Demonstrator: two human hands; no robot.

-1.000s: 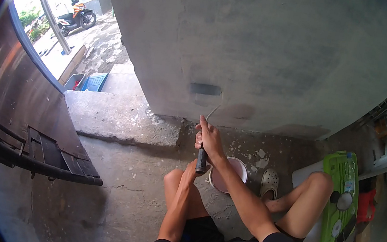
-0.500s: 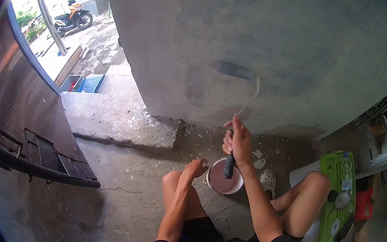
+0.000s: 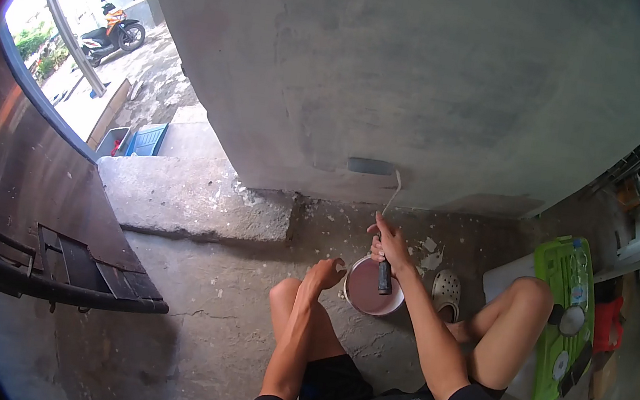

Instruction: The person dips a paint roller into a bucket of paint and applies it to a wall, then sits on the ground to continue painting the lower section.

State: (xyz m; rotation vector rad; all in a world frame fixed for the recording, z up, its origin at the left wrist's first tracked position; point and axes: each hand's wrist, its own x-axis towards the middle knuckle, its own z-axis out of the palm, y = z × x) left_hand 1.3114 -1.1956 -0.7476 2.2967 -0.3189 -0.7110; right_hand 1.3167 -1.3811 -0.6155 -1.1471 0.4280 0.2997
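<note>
My right hand is wrapped round the dark handle of a paint roller, whose grey sleeve lies against the lower part of the grey wall. A thin bent wire joins sleeve and handle. Below the handle's end, a round bucket of brownish-pink liquid stands on the floor. My left hand is just left of the bucket, over my knee, with its fingers curled; whether they hold anything is too small to tell.
A speckled clog sits right of the bucket. Beyond my right knee is a green case with discs and a bottle. A concrete step and a dark metal door are at the left; a motorcycle stands outside.
The roller has moved down the wall, and my right hand has lowered slightly with it. My left hand has barely moved.
</note>
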